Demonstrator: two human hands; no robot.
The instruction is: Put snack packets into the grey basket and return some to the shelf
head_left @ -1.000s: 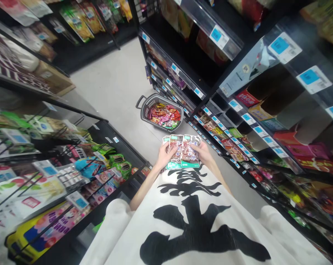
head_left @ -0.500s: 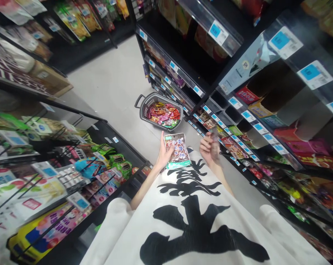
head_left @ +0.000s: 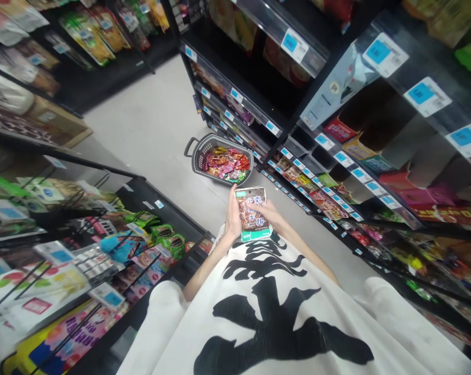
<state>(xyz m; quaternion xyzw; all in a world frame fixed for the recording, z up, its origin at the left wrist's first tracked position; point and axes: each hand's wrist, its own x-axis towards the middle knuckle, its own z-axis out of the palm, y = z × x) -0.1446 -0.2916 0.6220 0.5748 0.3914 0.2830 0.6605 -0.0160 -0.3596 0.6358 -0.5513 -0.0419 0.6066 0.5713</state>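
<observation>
Head view: snack packet (head_left: 253, 214) gripped in left hand (head_left: 233, 219), right hand (head_left: 267, 212) fingers across its front.

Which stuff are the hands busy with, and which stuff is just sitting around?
In hand:
- snack packet, held by left hand, right hand on its front

Just around:
- basket of snacks on the floor
- shelf packets
- blue price tags

Floor (head_left: 149, 125): pale, bare aisle; basket (head_left: 198, 159) of packets on it.
Right shelves (head_left: 337, 156): boxes, packets, blue tags.
Left racks (head_left: 75, 245): hanging snack bags.
</observation>
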